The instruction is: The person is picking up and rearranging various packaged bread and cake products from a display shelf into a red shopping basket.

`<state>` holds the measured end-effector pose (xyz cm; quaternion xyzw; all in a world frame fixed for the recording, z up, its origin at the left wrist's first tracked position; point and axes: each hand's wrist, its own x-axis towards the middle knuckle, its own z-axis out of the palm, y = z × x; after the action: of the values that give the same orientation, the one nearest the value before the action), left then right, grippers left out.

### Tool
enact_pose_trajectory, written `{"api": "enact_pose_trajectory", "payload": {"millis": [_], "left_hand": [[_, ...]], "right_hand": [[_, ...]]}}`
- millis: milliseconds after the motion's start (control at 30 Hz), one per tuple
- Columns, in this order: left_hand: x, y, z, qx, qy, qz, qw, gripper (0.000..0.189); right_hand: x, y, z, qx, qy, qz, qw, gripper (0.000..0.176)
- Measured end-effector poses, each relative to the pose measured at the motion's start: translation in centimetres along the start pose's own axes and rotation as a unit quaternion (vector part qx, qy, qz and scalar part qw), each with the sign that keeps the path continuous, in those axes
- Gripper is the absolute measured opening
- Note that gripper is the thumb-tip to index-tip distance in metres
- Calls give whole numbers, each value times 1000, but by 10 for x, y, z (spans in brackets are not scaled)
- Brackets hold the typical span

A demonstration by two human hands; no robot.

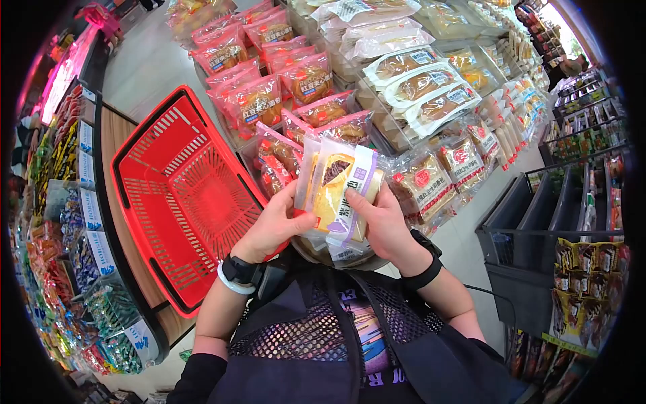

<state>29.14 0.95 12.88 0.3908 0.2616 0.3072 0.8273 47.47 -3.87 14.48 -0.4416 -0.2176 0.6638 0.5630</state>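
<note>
Both hands grip packaged bread (pixel 334 176) in front of my chest, a clear wrapper with a purple and white label and a dark filling showing. My left hand (pixel 279 225) closes on its left edge, thumb across the front. On the right side, my right hand (pixel 385 219) presses its thumb onto the label, the other fingers hidden behind. More than one packet seems stacked there. A red shopping basket (pixel 121 172) hangs beside my left forearm, its inside facing me. Just beyond the hands lie pink-edged bread packets (pixel 334 111).
White-wrapped long breads (pixel 424 84) fill the middle of the display, with brown bread packets (pixel 420 182) at its near right edge. A candy shelf (pixel 94 222) runs along the left. Dark bins (pixel 511 269) and hanging snack packs (pixel 584 273) stand at the right.
</note>
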Motion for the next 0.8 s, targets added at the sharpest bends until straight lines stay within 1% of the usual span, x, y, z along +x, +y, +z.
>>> {"api": "enact_pose_trajectory", "payload": {"millis": [33,67,100,167,200,267,300,367,433,500,533,567,600,633,700,733,767,800], "left_hand": [[0,3,5,63,-15,16,998,72],[2,1,9,78,2,23,997,79],[2,0,10,78,3,25,997,79],[3,-1,8,132,-7,26,991,76],[3,-2,7,133,-2,27,991,76],[0,0,1,93,-9,11,996,72],[-3,3,-2,95,8,9,995,72],[-8,8,-8,90,-6,16,996,69],[-17,8,-17,95,24,18,995,71],[-21,11,-20,105,45,74,991,73],[-23,13,-20,98,54,103,988,74],[-24,13,-21,96,54,102,989,74],[-24,14,-23,97,66,110,987,74],[-25,14,-24,98,78,117,985,75],[-24,16,-23,105,92,122,983,71],[-22,16,-23,82,101,132,983,69],[-20,16,-24,59,109,143,982,66],[-16,14,-24,49,115,162,979,61]], "right_hand": [[-1,2,3,-16,17,-18,1000,39],[-1,4,6,-26,18,-29,999,42],[-2,6,7,-27,17,-29,999,42],[0,13,10,-97,26,-66,993,52],[-1,12,13,-96,21,-64,993,52],[-4,7,21,-85,-2,-77,993,63],[-3,8,21,-91,-14,-84,992,71],[-6,5,24,-107,-27,-83,990,75],[-6,6,21,-120,-29,-65,990,78],[-7,7,20,-138,-39,-65,988,76],[-7,7,20,-148,-59,-54,986,75],[-8,7,20,-160,-77,-44,983,74],[-8,8,22,-178,-87,-44,979,69],[-8,11,22,-180,-86,-43,979,69],[-6,18,21,-217,-103,-14,971,63],[-7,20,23,-209,-102,18,972,57],[-9,22,27,-211,-102,18,972,57],[-11,23,31,-188,-107,50,975,56]]}}
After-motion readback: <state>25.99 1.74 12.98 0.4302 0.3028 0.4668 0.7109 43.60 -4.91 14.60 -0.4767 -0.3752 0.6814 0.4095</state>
